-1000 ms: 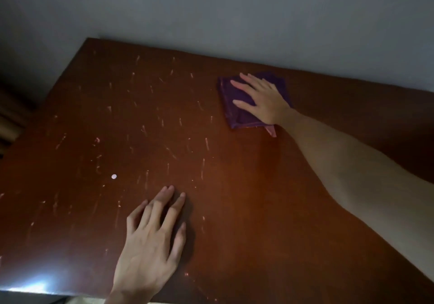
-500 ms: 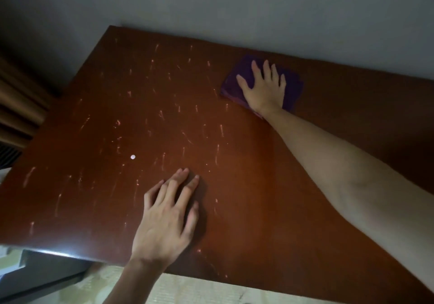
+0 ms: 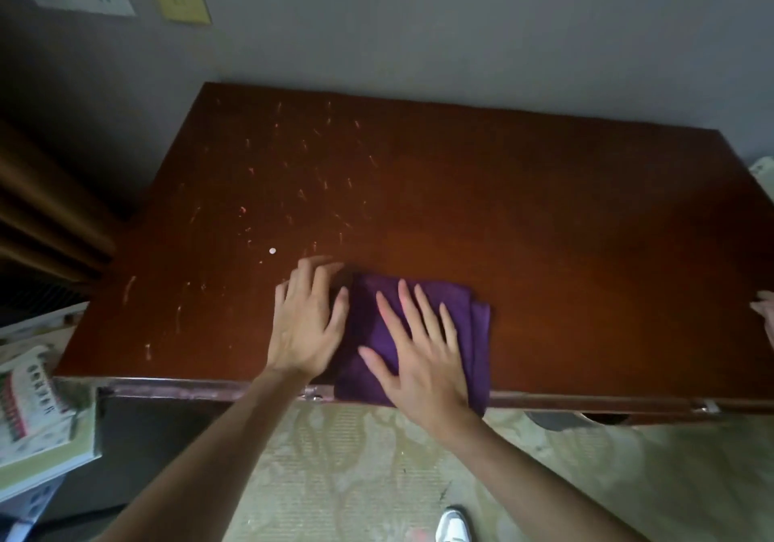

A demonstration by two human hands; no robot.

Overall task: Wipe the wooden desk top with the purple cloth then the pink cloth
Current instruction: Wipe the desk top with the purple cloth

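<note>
Neither grip is closed on anything: the right hand (image 3: 423, 353) lies flat with fingers spread on the purple cloth (image 3: 475, 332), pressing it down, not pinching it. A flat palm spreads pressure over the folded layers, which suits wiping better than a pinch would. The left hand (image 3: 305, 323) rests open on the bare counter (image 3: 544, 227), just left of the cloth, its little finger at the cloth's left edge; it looks to be a brace for the reaching body.

The cloth sits at the near edge of the counter, about the middle of its width, and its near part hangs a little over that edge. That placement fits the end of a pull toward the person, I judge, with dust drawn off the near side.

Pale scratches or flecks (image 3: 301, 189) and a small white dot (image 3: 272, 251) mark the left and far-left part of the counter, so that area probably needs passes yet. The right part looks plain and glossy.

No pink cloth can be picked out here, so the second half of the task seems not yet begun.

At the left, papers (image 3: 37, 407) lie lower than the counter, clear of the wiping.
</note>
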